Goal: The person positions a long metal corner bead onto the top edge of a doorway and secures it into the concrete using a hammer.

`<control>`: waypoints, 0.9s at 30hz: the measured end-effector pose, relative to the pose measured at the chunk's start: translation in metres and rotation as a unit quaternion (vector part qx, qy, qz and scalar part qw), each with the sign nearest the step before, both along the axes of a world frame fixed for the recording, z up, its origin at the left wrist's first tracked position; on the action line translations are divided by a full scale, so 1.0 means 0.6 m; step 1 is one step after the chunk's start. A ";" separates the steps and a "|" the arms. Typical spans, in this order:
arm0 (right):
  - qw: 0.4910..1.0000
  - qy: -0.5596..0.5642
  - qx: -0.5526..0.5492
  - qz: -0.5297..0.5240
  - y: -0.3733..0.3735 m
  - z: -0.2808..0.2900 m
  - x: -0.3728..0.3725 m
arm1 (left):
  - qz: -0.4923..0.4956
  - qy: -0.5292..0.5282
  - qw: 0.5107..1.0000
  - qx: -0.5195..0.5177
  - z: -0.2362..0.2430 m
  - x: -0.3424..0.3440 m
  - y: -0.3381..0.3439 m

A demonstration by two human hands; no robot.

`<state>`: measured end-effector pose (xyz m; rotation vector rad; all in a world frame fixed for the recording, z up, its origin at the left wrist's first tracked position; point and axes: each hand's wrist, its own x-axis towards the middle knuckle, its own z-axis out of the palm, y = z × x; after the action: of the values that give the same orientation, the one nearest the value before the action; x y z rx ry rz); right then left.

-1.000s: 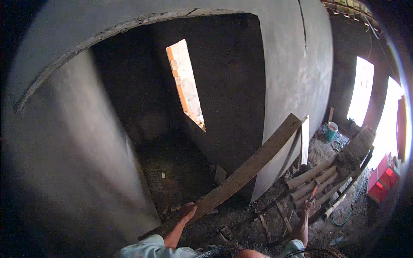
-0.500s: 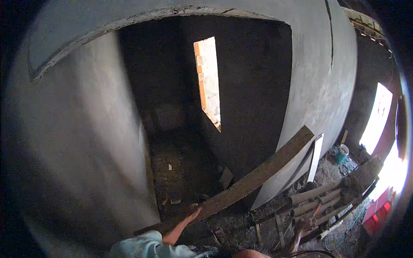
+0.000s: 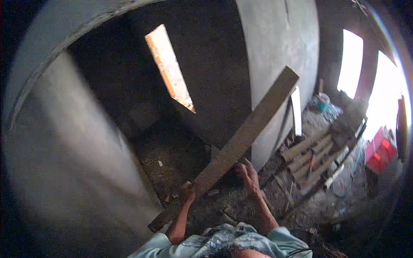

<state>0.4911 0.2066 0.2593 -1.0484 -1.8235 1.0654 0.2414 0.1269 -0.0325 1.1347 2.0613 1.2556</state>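
Note:
A long wooden plank point(image 3: 247, 136) lies slantwise in front of me, its near end low on the left and its far end raised to the right. Around its lower part my left hand point(image 3: 188, 192) is closed, the thumb side showing on top. Farther up, my right hand point(image 3: 248, 175) is at the plank's right edge with fingers curled against it; the fingertips are partly hidden. A slim orange-red tool or handle point(image 3: 312, 162) rests on the bamboo or log poles point(image 3: 307, 165) at my right.
A grey plastered wall point(image 3: 77, 142) rises at left, beside a dark doorway. Another wall section point(image 3: 284, 47) stands at right, a white strip point(image 3: 296, 111) leaning by it. Beyond are a bucket point(image 3: 322, 102), a red box point(image 3: 380, 151) and rubble point(image 3: 157, 180).
My right hand has come from beside the poles to the plank. The plank now tilts more steeply, and my left hand still grips it. The view has turned rightward.

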 end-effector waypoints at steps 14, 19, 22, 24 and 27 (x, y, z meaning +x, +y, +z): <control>0.992 0.107 0.028 0.066 0.076 -0.014 -0.140 | 0.055 0.094 0.992 0.059 0.034 -0.026 -0.009; 0.988 0.062 0.140 -0.003 0.046 -0.029 -0.153 | -0.001 -0.097 0.963 0.250 0.093 -0.041 0.025; 0.979 0.052 0.185 -0.069 0.061 -0.052 -0.127 | -0.065 -0.041 0.984 0.160 0.401 -0.013 0.003; 0.971 -0.017 0.227 -0.077 0.032 -0.019 -0.151 | -0.088 -0.054 0.976 0.193 0.494 -0.019 0.006; 0.971 -0.037 0.229 -0.063 0.013 -0.008 -0.167 | -0.118 0.021 0.944 0.307 0.576 -0.015 0.057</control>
<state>0.3909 0.2145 0.2547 -0.9147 -1.9104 0.4970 0.2326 0.1610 0.3133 1.6261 1.5220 1.8172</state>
